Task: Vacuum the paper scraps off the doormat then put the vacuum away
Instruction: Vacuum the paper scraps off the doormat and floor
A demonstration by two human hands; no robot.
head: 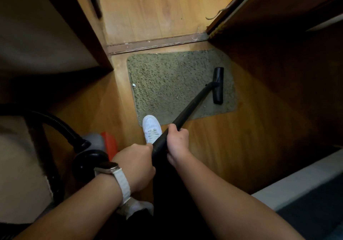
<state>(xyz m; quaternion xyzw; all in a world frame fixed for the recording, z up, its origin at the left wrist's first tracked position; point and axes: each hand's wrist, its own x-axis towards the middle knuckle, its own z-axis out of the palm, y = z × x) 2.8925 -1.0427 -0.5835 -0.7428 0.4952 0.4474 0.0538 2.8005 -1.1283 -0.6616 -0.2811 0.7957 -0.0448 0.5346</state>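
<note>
On wooden floor, one grey-green shaggy doormat (178, 83), one white paper scrap (133, 85) near its left edge, one black vacuum wand (187, 109) grasped by two hands, left hand (136, 165), right hand (177, 140), one white sneaker (151, 128) touching mat corner

Rough, speckled pile doormat (178, 83) lies on glossy wood floor (152, 7); the vacuum wand (187, 109) is matt black plastic.

Bare forearms, a dark-faced watch (107, 166) on a white band, and white laced sneakers (151, 128).
</note>
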